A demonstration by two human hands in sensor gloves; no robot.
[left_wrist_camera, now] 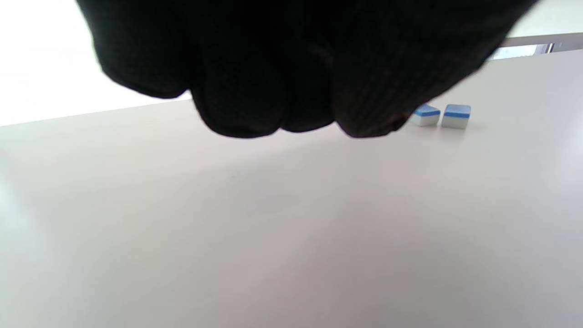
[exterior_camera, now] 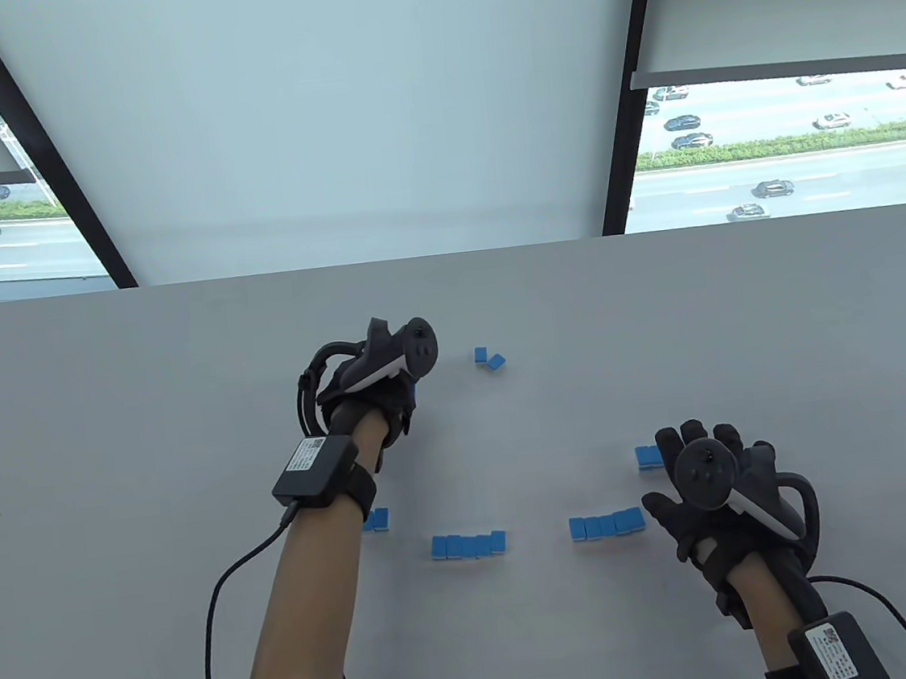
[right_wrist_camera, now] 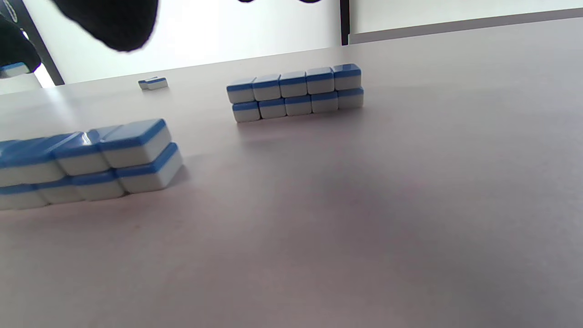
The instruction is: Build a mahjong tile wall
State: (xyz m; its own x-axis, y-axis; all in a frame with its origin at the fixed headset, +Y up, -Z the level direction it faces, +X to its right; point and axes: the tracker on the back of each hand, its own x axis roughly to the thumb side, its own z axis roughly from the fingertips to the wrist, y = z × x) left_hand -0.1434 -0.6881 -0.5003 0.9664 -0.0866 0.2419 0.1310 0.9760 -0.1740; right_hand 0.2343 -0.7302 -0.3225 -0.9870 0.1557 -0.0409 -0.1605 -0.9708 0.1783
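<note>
Both hands hold nothing: the left hand [exterior_camera: 374, 400], fingers curled, hovers near two loose tiles [exterior_camera: 490, 358] at the far middle, while the right hand [exterior_camera: 716, 498] rests spread beside the right wall section [exterior_camera: 607, 525]. Two double-stacked sections stand near, left section [exterior_camera: 468, 546] apart from it; joining them and adding strays seems left.

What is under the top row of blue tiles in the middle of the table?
A second row of tiles lies under the middle tile stack, five per layer, white faces down. Anything behind it is hidden.

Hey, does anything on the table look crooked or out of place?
Yes. Two loose tiles lie apart from the wall segments, one skewed against the other. The left wall segment has its top row shifted sideways over the bottom row.
</note>
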